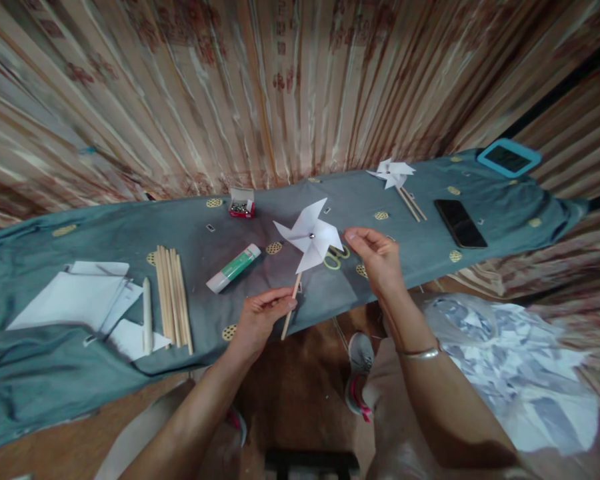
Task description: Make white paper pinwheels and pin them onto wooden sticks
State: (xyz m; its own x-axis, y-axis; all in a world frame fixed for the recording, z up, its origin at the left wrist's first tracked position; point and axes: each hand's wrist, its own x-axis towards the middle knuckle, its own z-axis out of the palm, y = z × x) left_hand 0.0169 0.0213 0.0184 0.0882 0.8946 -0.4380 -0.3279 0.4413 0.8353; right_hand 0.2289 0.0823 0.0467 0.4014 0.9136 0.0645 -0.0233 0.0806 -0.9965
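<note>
My left hand (260, 319) pinches the wooden stick (290, 308) of a white paper pinwheel (310, 235), holding it upright over the table edge. A silver pin sits at the pinwheel's centre. My right hand (375, 257) is beside the pinwheel's right blade, fingers curled, fingertips touching or almost touching the paper tip. Yellow-handled scissors (336, 257) lie on the cloth just behind the pinwheel.
A grey-blue cloth (55, 387) covers the table. On it: a glue stick (233, 268), a row of wooden sticks (173, 297), white paper sheets (75, 300), a red box of pins (241, 203), another pinwheel (393, 173), a black phone (460, 223), a teal-cased device (509, 158). Paper scraps fill a bag (510, 367) at right.
</note>
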